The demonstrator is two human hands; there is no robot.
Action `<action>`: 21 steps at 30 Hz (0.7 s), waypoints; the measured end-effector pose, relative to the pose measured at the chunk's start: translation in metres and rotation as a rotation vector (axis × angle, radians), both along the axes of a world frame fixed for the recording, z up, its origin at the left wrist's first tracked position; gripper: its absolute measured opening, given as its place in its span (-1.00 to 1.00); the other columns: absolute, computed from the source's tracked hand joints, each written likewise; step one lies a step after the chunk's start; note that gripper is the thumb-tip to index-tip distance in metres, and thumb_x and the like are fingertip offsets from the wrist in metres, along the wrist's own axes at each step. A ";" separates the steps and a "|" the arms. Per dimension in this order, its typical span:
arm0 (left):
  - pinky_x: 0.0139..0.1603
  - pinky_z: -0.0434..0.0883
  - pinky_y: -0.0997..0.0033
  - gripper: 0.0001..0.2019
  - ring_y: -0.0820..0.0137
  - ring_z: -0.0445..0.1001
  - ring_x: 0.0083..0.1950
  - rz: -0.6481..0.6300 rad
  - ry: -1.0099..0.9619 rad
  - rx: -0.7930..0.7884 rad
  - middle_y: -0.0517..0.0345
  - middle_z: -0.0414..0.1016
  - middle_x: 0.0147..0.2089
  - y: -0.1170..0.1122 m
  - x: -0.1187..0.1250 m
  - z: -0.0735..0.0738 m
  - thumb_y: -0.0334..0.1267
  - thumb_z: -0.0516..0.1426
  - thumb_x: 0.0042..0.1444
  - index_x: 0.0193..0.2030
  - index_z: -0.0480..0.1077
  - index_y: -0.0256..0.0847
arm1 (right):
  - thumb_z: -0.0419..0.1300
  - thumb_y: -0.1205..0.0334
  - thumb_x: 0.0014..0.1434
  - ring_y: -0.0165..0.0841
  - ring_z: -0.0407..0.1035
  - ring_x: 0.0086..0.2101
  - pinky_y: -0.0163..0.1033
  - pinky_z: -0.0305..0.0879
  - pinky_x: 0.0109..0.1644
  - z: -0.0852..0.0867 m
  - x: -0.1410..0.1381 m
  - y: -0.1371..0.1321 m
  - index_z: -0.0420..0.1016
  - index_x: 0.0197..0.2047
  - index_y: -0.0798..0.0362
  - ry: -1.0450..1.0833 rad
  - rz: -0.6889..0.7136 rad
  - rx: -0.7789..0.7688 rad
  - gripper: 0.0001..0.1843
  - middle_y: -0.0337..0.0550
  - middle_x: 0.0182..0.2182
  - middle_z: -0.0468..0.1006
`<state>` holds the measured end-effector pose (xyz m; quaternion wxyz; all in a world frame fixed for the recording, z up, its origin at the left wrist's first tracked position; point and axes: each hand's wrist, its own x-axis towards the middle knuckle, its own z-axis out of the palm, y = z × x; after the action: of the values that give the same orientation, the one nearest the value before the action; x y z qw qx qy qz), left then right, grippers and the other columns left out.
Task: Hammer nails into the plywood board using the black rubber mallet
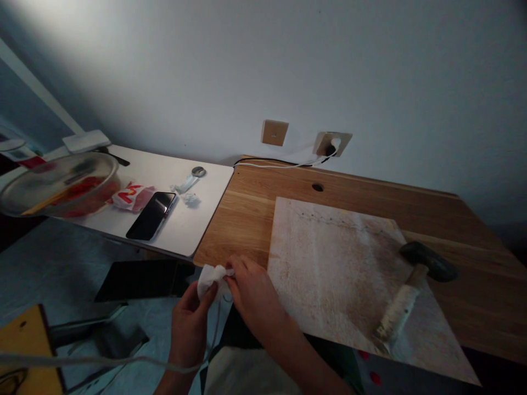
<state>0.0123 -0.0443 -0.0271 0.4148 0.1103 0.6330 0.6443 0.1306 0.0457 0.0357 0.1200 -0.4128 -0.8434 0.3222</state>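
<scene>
My left hand (191, 315) pinches a crumpled white tissue (208, 277) between thumb and fingers, just off the front edge of the wooden desk. My right hand (251, 285) grips the other, twisted end of the same tissue with its fingertips. Both hands are closed and close together. A pale cord (216, 323) hangs just below the tissue and runs across my left wrist; where its upper end goes is hard to make out. To the right of my hands, a worn board (325, 269) lies on the desk, with a dark-headed mallet (399, 307) resting on it.
On the white table (209, 203) at left are a phone (152, 215), a crumpled wrapper (134, 196), a round metallic item (198, 171) and a clear bowl (88, 170) with red contents and a wooden utensil. Cables run along the wooden desk (251, 208) to a wall socket (332, 144).
</scene>
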 end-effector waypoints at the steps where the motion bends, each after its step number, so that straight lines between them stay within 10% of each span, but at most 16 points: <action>1: -0.06 0.56 0.36 -0.48 0.22 0.63 -0.12 -0.035 0.159 -0.016 0.09 0.69 -0.19 0.003 -0.002 0.000 0.10 0.51 -0.13 -0.16 0.60 -0.22 | 0.23 0.46 0.38 -0.18 0.58 -0.04 -0.10 0.52 0.05 0.001 -0.003 0.007 0.50 0.09 0.05 -0.032 0.001 0.022 -0.74 -0.06 -0.07 0.63; 6: -0.24 0.47 0.27 -0.54 0.26 0.50 -0.30 -0.053 0.923 -0.084 0.12 0.58 -0.23 0.012 -0.020 -0.014 0.19 0.31 0.17 -0.06 0.50 -0.18 | 0.17 0.51 0.40 -0.22 0.56 -0.07 -0.17 0.50 -0.07 -0.007 -0.019 0.021 0.53 0.06 0.03 -0.190 0.102 0.171 -0.73 -0.02 -0.04 0.59; 12: -0.07 0.52 0.31 -0.84 0.26 0.49 -0.11 -0.078 1.562 0.220 0.07 0.44 -0.15 0.011 -0.039 -0.023 -0.29 0.24 0.38 0.05 0.45 -0.19 | 0.21 0.40 0.43 -0.07 0.43 0.04 -0.09 0.55 -0.05 -0.018 -0.017 0.015 0.64 -0.02 0.20 -0.202 0.242 0.364 -0.83 0.12 -0.05 0.60; 17: 0.04 0.53 0.31 -0.66 0.25 0.51 0.00 -0.489 1.776 0.334 -0.13 0.53 0.17 0.009 -0.059 -0.018 -0.49 0.09 0.44 0.27 0.44 -0.21 | 0.27 0.38 0.40 -0.13 0.44 -0.06 -0.09 0.52 0.00 -0.025 -0.013 0.010 0.67 -0.05 0.23 -0.180 0.244 0.470 -0.85 0.06 -0.14 0.63; 21: 0.02 0.53 0.26 -0.66 0.22 0.50 -0.05 -0.508 1.747 0.356 -0.08 0.64 0.07 0.010 -0.066 -0.016 -0.48 0.10 0.43 0.25 0.51 -0.19 | 0.28 0.40 0.39 -0.15 0.48 -0.10 -0.13 0.49 -0.08 -0.030 -0.016 0.004 0.69 -0.12 0.17 -0.179 0.239 0.436 -0.88 0.03 -0.20 0.65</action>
<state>-0.0533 -0.0343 -0.0433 -0.1039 0.7543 0.5694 0.3098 0.1143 0.0502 0.0058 0.0921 -0.3016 -0.9429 0.1069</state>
